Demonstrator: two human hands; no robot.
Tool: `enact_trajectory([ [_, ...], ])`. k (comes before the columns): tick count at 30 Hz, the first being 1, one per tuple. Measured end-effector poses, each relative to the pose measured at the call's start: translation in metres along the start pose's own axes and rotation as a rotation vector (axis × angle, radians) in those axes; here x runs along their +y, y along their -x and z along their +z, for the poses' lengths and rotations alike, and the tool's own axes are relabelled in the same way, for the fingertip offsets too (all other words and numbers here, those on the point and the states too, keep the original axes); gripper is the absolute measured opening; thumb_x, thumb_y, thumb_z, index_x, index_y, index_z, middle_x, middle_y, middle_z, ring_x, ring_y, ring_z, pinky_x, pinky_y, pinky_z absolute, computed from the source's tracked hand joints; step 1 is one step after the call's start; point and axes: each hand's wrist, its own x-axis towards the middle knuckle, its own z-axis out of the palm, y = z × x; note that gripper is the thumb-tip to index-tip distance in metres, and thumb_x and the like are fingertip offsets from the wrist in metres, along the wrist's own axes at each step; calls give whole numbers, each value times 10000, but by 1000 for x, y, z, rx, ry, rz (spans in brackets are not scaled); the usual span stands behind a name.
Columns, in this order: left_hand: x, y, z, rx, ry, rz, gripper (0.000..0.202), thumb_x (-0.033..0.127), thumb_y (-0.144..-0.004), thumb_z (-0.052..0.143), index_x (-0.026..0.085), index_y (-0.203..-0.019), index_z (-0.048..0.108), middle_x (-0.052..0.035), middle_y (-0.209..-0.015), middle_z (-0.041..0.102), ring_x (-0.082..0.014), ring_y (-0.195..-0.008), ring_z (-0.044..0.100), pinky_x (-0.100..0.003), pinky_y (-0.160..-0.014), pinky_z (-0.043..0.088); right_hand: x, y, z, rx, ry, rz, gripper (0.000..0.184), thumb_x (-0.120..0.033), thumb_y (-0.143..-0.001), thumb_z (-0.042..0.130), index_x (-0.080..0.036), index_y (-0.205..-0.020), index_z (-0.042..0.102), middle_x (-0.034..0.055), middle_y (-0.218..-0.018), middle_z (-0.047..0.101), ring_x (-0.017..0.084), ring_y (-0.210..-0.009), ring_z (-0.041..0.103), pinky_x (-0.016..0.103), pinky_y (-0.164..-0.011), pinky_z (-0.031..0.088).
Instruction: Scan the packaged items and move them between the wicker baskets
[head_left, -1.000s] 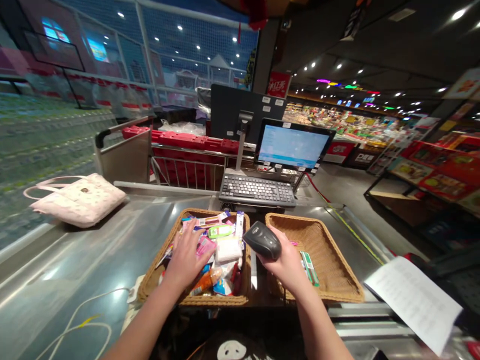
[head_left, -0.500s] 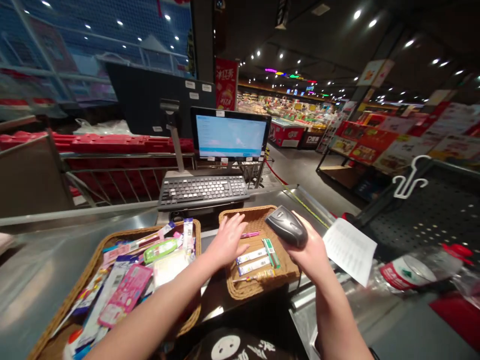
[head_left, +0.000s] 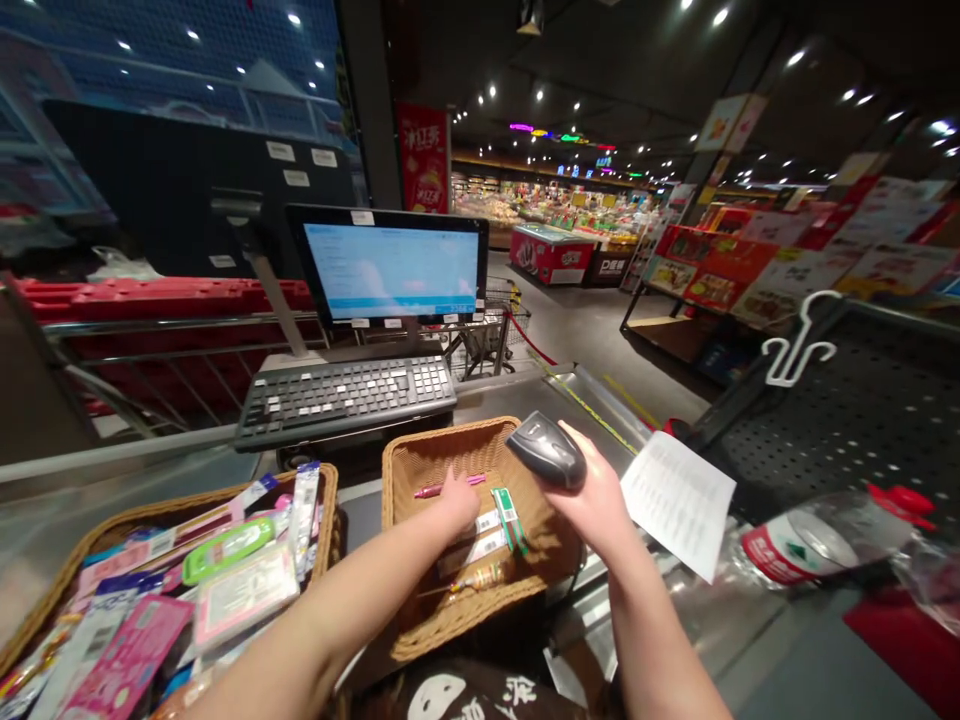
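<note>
My left hand [head_left: 459, 503] reaches into the small wicker basket [head_left: 405, 625]. Its fingers are bunched around the middle of a pink pen [head_left: 430, 491], which still lies near the basket's back wall; the fingertips are partly hidden. Beside that hand lie a green-and-white packet [head_left: 508, 512], white packaged strips [head_left: 486, 545] and a yellowish, stick-like item [head_left: 487, 574]. My right hand [head_left: 589, 490] grips a dark grey barcode scanner [head_left: 547, 452], held above the basket's right rim.
At left, a larger wicker basket [head_left: 330, 500] is heaped with stationery. Behind stand a keyboard [head_left: 352, 393] and a lit monitor [head_left: 394, 268]. A printed sheet [head_left: 679, 500], a large plastic bottle [head_left: 802, 545] and a white hook [head_left: 799, 345] are at right.
My left hand has moved from above the small basket's left side down to the pink pen, its spread fingers drawing together. My right hand keeps the scanner. The view has shifted right.
</note>
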Motion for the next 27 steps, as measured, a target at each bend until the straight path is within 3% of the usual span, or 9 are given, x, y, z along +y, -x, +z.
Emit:
enact_trajectory([
  [4, 5, 0, 21, -8, -85, 3, 362, 159, -692, 671, 166, -1049, 733, -174, -1326, 582, -392, -1382, 315, -599, -1158, 55, 13, -8, 1, -32, -15, -17, 518, -329, -701, 671, -143, -1180, 598, 186, -1318, 561, 318, -1287, 482, 534, -1116, 327],
  [6, 7, 2, 27, 13, -110, 31, 373, 163, -754, 595, 172, -1107, 712, -162, -1358, 558, -348, -1407, 290, -549, -1182, 9, 18, -11, 1, -43, -16, -20, 487, -314, -696, 672, -153, -1152, 611, 182, -1318, 563, 318, -1291, 479, 539, -1116, 320],
  [13, 13, 3, 36, 39, -140, 56, 396, 142, -750, 556, 218, -1109, 705, -136, -1178, 681, -320, -1265, 489, -511, -1195, 39, 23, -18, 4, -70, -33, -47, 490, -289, -686, 684, -172, -1155, 606, 162, -1259, 614, 317, -1287, 486, 551, -1114, 311],
  [17, 7, 7, 28, 32, -141, 57, 334, 133, -737, 570, 130, -1037, 716, -205, -1127, 673, -342, -1198, 526, -534, -1170, 130, 24, -19, 1, -67, -48, -40, 490, -295, -692, 685, -163, -1157, 606, 166, -1243, 625, 323, -1284, 490, 552, -1114, 307],
  [20, 1, 10, 17, 15, -140, 55, 384, 141, -629, 655, 66, -1002, 710, -247, -1103, 653, -378, -1151, 538, -565, -1126, 222, 27, -17, 0, -57, -46, -38, 490, -297, -695, 683, -160, -1159, 606, 165, -1243, 625, 322, -1286, 487, 556, -1115, 302],
  [23, -3, 10, 3, 27, -130, 48, 403, 153, -577, 673, 83, -972, 711, -232, -1078, 652, -359, -1100, 564, -563, -1106, 260, 29, -15, 0, -54, -41, -34, 482, -300, -692, 687, -155, -1147, 615, 172, -1249, 619, 323, -1290, 483, 563, -1113, 300],
  [27, -6, 9, -18, 81, -106, 55, 338, 210, -623, 649, 144, -949, 711, -177, -1068, 656, -325, -1109, 562, -559, -1123, 226, 30, -15, 2, -51, -39, -28, 470, -294, -686, 692, -170, -1135, 627, 164, -1254, 618, 320, -1286, 488, 558, -1106, 313],
])
